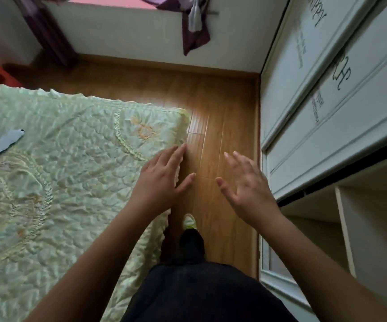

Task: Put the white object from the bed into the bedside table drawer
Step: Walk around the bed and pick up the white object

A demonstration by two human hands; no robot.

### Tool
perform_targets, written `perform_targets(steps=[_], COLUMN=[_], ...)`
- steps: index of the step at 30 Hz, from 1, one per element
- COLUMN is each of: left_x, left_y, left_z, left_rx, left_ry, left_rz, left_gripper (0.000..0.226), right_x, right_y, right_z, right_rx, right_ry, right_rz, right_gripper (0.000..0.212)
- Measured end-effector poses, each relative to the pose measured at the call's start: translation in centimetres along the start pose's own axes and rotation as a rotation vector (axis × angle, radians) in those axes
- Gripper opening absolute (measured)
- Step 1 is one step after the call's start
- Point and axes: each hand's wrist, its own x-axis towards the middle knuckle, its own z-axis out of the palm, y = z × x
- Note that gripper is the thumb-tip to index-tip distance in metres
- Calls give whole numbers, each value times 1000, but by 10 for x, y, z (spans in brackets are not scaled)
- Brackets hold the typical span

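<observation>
**Desk:** Where did the white object lie when the frame was taken?

**Photographer:** One white object (6, 141) lay flat on the green quilted bed (71, 182), toward its left edge and well apart from the near corner where the person stood. It had a small dark mark at its upper end.

**Desk:** And the hands?

**Photographer:** Two hands, both empty. The left hand (162, 177) hovered with fingers spread over the bed's right edge; the right hand (246, 184) was splayed open above the wooden floor (222, 117), beside the white wardrobe (327, 101). Neither touched anything.

**Desk:** How would the object handle?

**Photographer:** By its limp, flattened look it appeared soft and light, likely cloth or thin material, though it was too small to identify. It seemed neither fragile nor slippery on the puckered quilt. A pinch near its middle, or a flat scoop under it, looked enough for one hand.

**Desk:** The bedside table drawer?

**Photographer:** Not in view; none could be counted.
</observation>
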Motion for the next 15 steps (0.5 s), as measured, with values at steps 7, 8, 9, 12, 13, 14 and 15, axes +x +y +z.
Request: perform_targets(steps=[7, 8, 9, 12, 13, 14, 15], left_x=[155, 175, 196, 259, 277, 295, 312], left_y=[-65, -74, -82, -100, -103, -106, -109], left_z=[-23, -29, -36, -53, -57, -60, -63], left_rx=[17, 17, 21, 46, 47, 42, 37], left_ry=[41, 46, 46, 40, 50, 65, 77], left_rz=[-60, -69, -74, -66, -60, -54, -54], left_gripper=[79, 79, 79, 79, 78, 77, 77], right_x=[190, 216, 241, 308, 326, 344, 363], right_y=[5, 3, 1, 0, 1, 2, 4], right_z=[-16, -20, -24, -35, -38, -40, -41], right_rx=[-1, 2, 2, -14, -19, -22, -25], right_ry=[-45, -41, -33, -8, -5, -6, -10], right_rz=[-72, -80, -93, -137, -143, -149, -157], right_gripper=[66, 67, 67, 66, 65, 65, 65])
